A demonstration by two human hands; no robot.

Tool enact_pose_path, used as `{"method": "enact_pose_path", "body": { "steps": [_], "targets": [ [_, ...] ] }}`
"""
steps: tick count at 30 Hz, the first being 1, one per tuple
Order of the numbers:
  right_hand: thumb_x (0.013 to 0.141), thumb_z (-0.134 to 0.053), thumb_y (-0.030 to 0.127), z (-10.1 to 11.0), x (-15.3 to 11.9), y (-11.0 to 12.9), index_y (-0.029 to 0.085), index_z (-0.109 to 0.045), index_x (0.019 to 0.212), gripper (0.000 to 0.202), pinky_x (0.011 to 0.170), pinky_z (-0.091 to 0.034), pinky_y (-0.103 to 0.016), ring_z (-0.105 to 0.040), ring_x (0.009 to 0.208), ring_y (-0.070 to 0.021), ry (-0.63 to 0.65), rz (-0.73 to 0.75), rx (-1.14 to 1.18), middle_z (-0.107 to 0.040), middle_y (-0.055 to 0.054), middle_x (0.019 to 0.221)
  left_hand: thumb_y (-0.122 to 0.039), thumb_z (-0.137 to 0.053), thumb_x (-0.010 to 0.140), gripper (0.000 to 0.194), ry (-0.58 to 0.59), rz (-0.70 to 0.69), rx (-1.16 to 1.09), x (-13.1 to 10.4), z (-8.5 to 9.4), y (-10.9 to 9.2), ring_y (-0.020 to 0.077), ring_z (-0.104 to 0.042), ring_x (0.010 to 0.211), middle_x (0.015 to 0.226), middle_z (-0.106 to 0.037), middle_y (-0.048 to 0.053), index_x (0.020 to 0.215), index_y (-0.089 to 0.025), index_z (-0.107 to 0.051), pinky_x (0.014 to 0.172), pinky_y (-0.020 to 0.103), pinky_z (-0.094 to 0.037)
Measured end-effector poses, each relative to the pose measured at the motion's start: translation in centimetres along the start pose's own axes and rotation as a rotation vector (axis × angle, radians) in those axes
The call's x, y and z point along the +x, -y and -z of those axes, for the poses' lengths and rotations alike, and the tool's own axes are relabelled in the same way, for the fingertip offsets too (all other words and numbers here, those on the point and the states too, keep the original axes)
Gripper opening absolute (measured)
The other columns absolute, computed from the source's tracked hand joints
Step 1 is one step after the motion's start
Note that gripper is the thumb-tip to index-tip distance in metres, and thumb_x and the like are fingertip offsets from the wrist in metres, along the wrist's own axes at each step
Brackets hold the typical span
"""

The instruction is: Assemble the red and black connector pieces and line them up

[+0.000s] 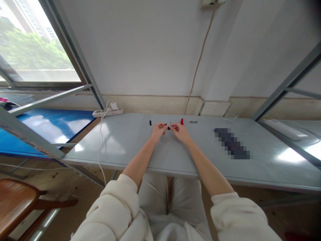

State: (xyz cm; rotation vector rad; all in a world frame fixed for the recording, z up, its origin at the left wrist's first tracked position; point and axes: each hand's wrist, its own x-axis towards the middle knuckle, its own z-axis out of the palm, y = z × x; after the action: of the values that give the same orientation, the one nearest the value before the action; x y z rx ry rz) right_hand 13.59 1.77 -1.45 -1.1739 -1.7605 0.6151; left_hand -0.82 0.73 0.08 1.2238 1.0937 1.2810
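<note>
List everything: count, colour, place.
desk: one, grey, centre
held piece: one, black, between left hand and right hand
bit: one, red, at left hand
stubby piece: one, red, beyond right hand
tiny parts: several, dark, beside that
cylinder: one, black, desk left
pixelated item: one, dark, right
power strip: one, white, back left
cables: several, pale, desk and wall
slab: one, white, right
bars: several, grey, sides
tabletop: one, blue, far left
window: one, bright, upper left
chair: one, brown, lower left
sleeves: two, cream, below
hands: two, bare, centre

Near the centre of the frame, the left hand (158,130) and right hand (179,130) held a small black piece (168,127) above the grey surface (120,140). A white power strip (110,112) lay left of centre.
</note>
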Motion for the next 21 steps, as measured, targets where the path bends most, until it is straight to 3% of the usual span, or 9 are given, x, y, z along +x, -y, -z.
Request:
{"method": "enact_pose_path", "body": {
  "steps": [4, 15, 18, 21],
  "targets": [
    [0.073, -0.047, 0.036, -0.2, -0.2, 0.0, 0.017, -0.053, 0.080, 0.021, 0.056, -0.041, -0.025, -0.050, 0.056, -0.0105, 0.088, 0.028, -0.006, -0.057, -0.001, 0.067, -0.041, -0.062, 0.062, 0.029, 0.065, 0.000, -0.005, 0.0, 0.0, 0.0, 0.0027, -0.039, 0.037, 0.059, -0.055, -0.001, 0.072, -0.015, -0.054, 0.037, 0.018, -0.026],
    [0.070, -0.051, 0.039, 0.1, -0.5, 1.4, 0.016, -0.056, 0.075, 0.024, 0.051, -0.035, -0.022, -0.042, 0.052, -0.0097, 0.167, 0.072, -0.102, -0.050, 0.002, 0.057, -0.043, -0.056, 0.066, 0.029, 0.125, 0.036, -0.092, 0.1, 0.3, 0.0, 0.0030, -0.037, 0.035, 0.050, -0.046, -0.004, 0.068, -0.015, -0.054, 0.037, 0.018, -0.023],
    [0.069, -0.052, 0.037, 0.5, -0.4, 1.3, 0.016, -0.057, 0.074, 0.022, 0.052, -0.035, -0.022, -0.043, 0.052, -0.0097, 0.163, 0.079, -0.164, -0.052, 0.001, 0.058, -0.041, -0.054, 0.068, 0.026, 0.118, 0.042, -0.038, 0.2, 0.2, 0.0, 0.0036, -0.037, 0.036, 0.053, -0.049, -0.003, 0.071, -0.015, -0.055, 0.038, 0.019, -0.022],
    [0.068, -0.055, 0.032, 1.7, -0.2, 0.4, 0.016, -0.057, 0.069, 0.016, 0.054, -0.034, -0.023, -0.045, 0.054, -0.0106, 0.126, 0.063, -0.310, -0.055, 0.000, 0.060, -0.039, -0.050, 0.072, 0.023, 0.058, -0.046, 0.137, 0.3, 0.2, 0.5, 0.0050, -0.037, 0.038, 0.053, -0.050, -0.002, 0.069, -0.016, -0.055, 0.042, 0.020, -0.026]
  ]
}}
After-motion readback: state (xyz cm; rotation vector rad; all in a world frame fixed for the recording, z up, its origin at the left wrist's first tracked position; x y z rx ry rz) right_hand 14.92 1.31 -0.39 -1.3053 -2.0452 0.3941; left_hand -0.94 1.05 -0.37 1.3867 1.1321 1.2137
